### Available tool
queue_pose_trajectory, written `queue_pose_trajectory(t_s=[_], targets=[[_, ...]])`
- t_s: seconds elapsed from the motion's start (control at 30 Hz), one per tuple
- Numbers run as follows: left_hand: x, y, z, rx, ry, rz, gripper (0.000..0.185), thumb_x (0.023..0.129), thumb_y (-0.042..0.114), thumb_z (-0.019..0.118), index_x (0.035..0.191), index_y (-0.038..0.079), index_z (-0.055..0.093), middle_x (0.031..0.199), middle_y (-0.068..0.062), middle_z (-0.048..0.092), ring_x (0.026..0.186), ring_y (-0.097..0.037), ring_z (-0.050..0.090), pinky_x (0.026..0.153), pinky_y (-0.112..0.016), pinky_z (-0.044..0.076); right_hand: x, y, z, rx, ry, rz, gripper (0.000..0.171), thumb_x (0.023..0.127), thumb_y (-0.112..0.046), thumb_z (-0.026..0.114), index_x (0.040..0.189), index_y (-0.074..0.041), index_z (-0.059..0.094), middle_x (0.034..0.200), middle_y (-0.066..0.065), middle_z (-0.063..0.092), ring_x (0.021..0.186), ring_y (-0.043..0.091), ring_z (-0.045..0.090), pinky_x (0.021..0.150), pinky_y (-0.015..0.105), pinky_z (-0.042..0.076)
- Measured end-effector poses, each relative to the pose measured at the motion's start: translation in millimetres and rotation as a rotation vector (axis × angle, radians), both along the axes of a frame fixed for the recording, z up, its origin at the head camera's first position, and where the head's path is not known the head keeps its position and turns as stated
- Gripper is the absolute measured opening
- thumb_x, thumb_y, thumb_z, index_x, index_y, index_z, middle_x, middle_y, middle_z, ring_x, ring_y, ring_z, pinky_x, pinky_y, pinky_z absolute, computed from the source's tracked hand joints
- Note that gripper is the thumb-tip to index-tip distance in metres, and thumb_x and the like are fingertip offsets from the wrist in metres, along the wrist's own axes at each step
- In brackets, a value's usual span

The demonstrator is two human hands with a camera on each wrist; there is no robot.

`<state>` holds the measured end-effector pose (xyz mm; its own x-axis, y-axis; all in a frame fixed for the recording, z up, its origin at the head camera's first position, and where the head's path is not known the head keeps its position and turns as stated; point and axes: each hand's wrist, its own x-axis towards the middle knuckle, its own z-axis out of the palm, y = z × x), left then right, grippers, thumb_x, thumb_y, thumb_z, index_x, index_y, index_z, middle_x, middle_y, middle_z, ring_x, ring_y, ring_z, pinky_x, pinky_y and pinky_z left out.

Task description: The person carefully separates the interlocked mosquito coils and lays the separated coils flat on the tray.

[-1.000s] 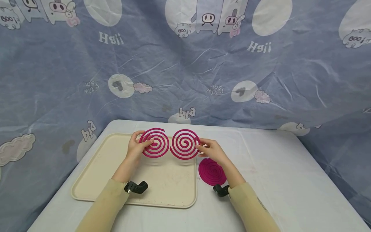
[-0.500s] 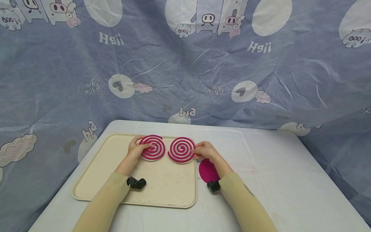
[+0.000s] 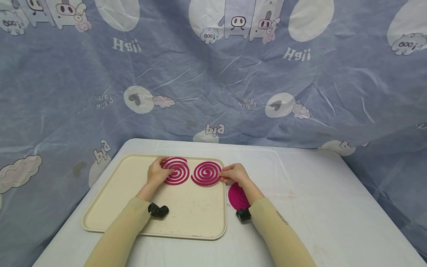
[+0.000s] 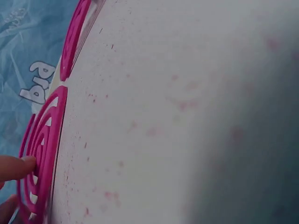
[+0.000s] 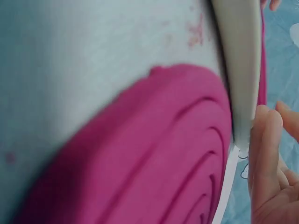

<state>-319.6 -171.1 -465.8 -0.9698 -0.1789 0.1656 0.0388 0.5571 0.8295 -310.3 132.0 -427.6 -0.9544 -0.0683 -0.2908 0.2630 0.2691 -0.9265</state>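
Pinching pink coils on the tray (image 3: 110, 193) — left hand (image 3: 156, 173) one (image 3: 176, 171), right hand (image 3: 235, 173) another (image 3: 206, 173).

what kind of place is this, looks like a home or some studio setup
Probably a staged recording setup, not a lived-in room: a cartoon-print cloth backdrop hides the surroundings, and a covered table holds just a cream tray and pink spiral coils.

- Tray (image 3: 110, 202) lies lower left of centre on the table (image 3: 317, 207).
- Two coils sit side by side at the tray's upper right: left coil (image 3: 176, 171), right coil (image 3: 206, 173).
- Stacked coil (image 3: 237, 195) lies on the table, just right of the tray.
- Backdrop cloth (image 3: 213, 74) fills the upper frame behind.
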Motion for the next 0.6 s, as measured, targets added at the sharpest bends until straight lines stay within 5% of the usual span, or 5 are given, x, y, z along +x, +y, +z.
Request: queue_pose_trajectory(t_s=[0.13,0.27,0.6], targets=[[1.9,2.7,4.6,-0.126,0.038,0.002,0.053,0.075,0.009,0.075,0.125,0.006,0.056,0.128,-0.021,0.053,0.119,-0.039,0.047,0.097,-0.051,0.04,1.9,0.9,3.7,-0.009,-0.002,0.022,0.035,0.085,-0.011,0.069,0.112,0.01,0.059,0.083,0.017,0.069,0.064,0.016,0.067,0.06,0.024,0.056],[4.2,6.1,12.7,-0.135,0.065,-0.024,0.051,0.076,0.01,0.074,0.124,0.006,0.057,0.128,-0.022,0.052,0.119,-0.039,0.046,0.096,-0.052,0.04,8.3,4.4,14.3,0.037,0.045,0.077,0.044,0.087,-0.017,0.067,0.119,0.009,0.056,0.103,0.023,0.065,0.084,0.027,0.069,0.067,0.03,0.057],[34.7,56.4,57.0,0.225,0.177,-0.192,0.035,0.081,0.008,0.072,0.114,0.004,0.061,0.113,-0.013,0.063,0.106,-0.029,0.059,0.087,-0.037,0.05,39.2,51.1,47.0,0.083,0.231,0.239,0.057,0.09,-0.025,0.064,0.134,0.005,0.044,0.123,0.023,0.057,0.102,0.033,0.063,0.085,0.042,0.052]])
